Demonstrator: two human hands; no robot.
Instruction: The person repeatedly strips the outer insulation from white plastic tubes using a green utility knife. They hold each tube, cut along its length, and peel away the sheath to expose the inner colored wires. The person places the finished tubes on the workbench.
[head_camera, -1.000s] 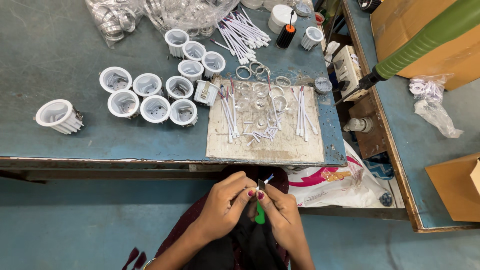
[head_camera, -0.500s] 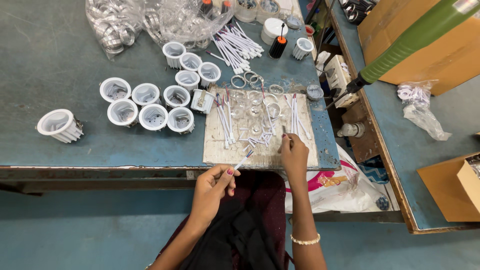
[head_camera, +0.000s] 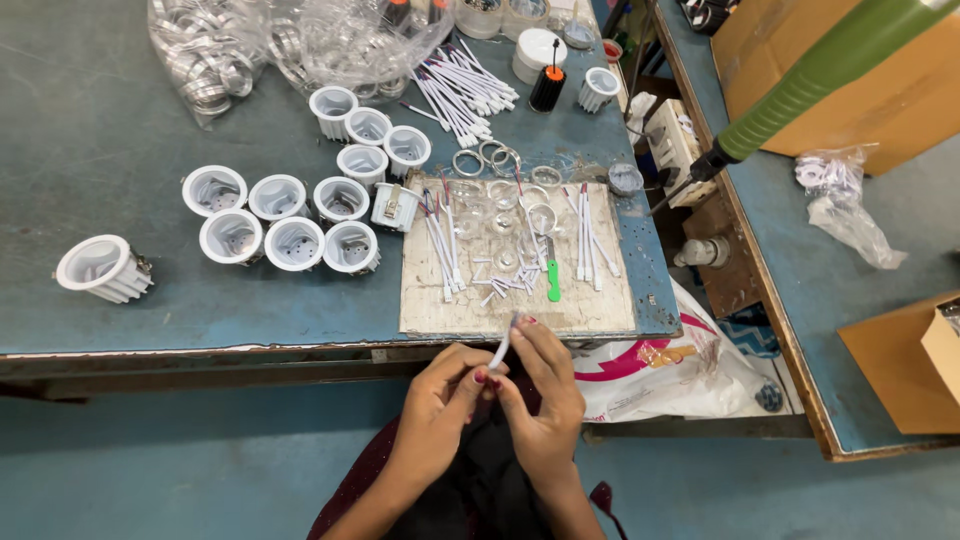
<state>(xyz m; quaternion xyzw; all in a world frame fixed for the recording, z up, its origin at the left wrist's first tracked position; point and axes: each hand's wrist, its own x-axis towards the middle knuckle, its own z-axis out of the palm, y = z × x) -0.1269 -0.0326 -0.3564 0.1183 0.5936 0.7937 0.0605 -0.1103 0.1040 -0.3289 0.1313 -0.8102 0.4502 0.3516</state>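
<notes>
Head view: both hands meet just below the desk's (head_camera: 120, 330) near edge. The left hand (head_camera: 440, 405) and right hand (head_camera: 545, 395) pinch a thin white tube (head_camera: 500, 352) between their fingertips, its tip pointing up toward the board (head_camera: 420, 310) that lies at that edge, beside white round cups (head_camera: 295, 243).

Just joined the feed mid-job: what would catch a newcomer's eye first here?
Both hands meet at the table's near edge, the left hand and right hand pinching a thin white wire piece between them. Just beyond lies a pale work board strewn with wires and clear rings. To its left stands a cluster of white round housings.
</notes>
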